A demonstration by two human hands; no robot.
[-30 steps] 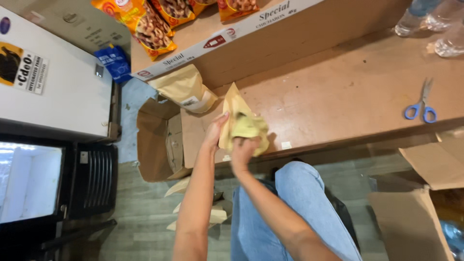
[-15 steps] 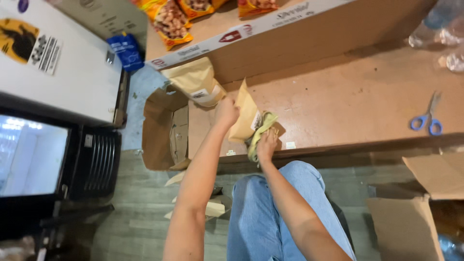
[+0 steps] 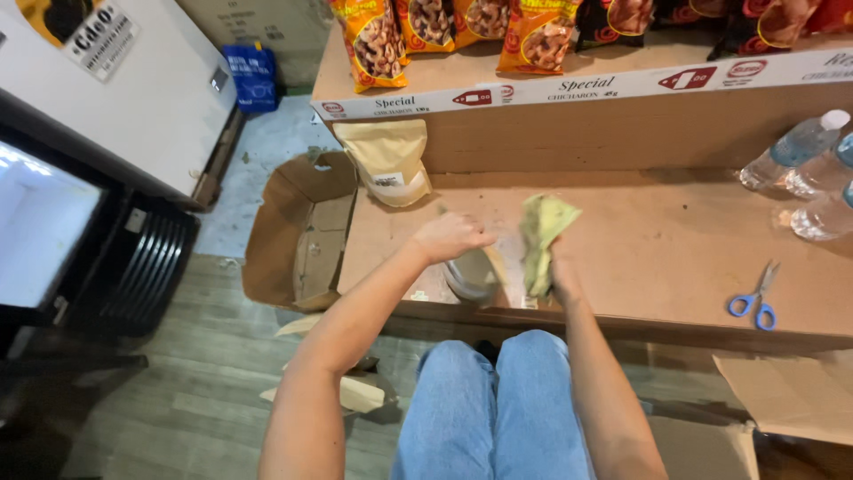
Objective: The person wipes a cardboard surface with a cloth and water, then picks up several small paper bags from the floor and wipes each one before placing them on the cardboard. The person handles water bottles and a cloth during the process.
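My left hand [image 3: 450, 237] grips a tan paper pouch [image 3: 472, 275] near the front edge of the brown counter [image 3: 657, 258]. The pouch is tipped so its grey oval base faces me, and it is blurred. My right hand [image 3: 561, 264] holds a crumpled yellow-green cloth [image 3: 543, 226] just right of the pouch, lifted off the counter. A second tan pouch [image 3: 389, 160] with a white label stands at the back left of the counter, leaning on the cardboard shelf wall.
Blue-handled scissors [image 3: 756, 302] lie at the right front. Clear water bottles [image 3: 793, 153] stand at the far right. Orange snack bags [image 3: 377, 40] line the raised shelf. An open cardboard box [image 3: 298, 233] sits on the floor left, beside a white appliance [image 3: 115, 98].
The pouch has tipped from upright to base toward me under my left hand. My right hand has drawn the cloth off it to the right. The view has shifted toward the right.
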